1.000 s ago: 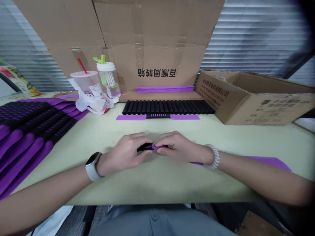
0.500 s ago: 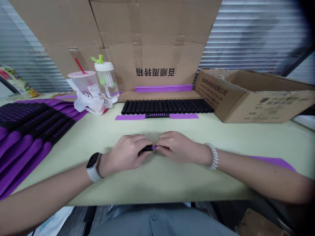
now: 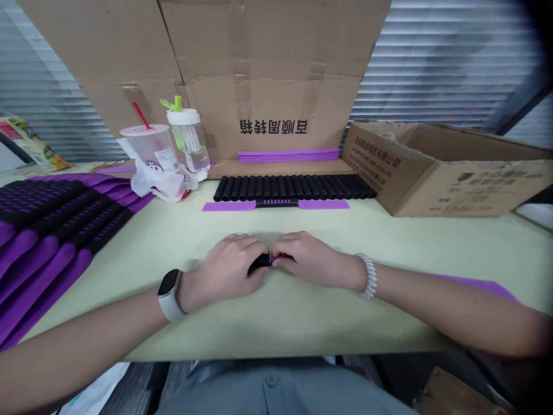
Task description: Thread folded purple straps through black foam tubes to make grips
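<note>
**Black sleeve and purple strip meet in a close 2-handed pinch**

The sleeve looks light and probably a bit springy, like foam or soft rubber, so a hard squeeze could flatten its opening. The strip seems thin, soft and bendable; it would likely buckle if pushed from far back, so the place to pinch it is close to the sleeve's end, with the sleeve held around its sides. Neither looks fragile, and the sleeve's matte surface suggests little slip.

Both are near the middle of the pale green table, in front of the row of black tubes. The left hand is closed around the sleeve, its end showing at the fingertips. The right hand holds the strip in a narrow thumb-and-finger pinch, just beside that end. How far the strip reaches inside cannot be told.
</note>
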Action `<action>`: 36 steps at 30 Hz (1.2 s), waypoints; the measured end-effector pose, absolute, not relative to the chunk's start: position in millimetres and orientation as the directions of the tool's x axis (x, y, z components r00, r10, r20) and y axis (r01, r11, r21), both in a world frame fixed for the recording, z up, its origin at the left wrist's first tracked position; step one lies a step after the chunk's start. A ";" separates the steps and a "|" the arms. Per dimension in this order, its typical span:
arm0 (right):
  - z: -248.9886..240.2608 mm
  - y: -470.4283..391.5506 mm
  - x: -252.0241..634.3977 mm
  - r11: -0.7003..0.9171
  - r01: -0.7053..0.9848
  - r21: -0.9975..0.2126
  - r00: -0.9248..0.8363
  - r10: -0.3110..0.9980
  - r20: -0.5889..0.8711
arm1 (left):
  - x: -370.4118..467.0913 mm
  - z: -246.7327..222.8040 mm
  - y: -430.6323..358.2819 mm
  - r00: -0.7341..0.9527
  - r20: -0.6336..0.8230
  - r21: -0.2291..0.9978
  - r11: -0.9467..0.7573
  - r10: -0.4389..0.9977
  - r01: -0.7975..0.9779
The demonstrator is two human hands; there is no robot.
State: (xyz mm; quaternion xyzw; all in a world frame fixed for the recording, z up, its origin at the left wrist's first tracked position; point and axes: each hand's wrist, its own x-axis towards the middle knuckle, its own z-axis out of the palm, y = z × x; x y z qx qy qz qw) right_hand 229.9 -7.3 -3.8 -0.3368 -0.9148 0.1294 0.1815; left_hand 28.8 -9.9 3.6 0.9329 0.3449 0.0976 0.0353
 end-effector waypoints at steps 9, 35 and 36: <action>-3.9 -9.1 227.9 0.727 0.599 -0.336 -0.691 0.681 0.243 | 28.5 3.3 -8.0 0.750 0.150 0.160 -0.764 0.645 0.625; -0.8 -20.9 252.3 0.714 0.637 -0.289 -0.694 0.695 0.187 | 30.0 5.5 -4.4 0.741 0.183 0.166 -0.763 0.646 0.625; -1.3 -21.0 251.9 0.720 0.637 -0.276 -0.698 0.690 0.189 | 27.4 6.2 -5.1 0.730 0.188 0.170 -0.754 0.657 0.635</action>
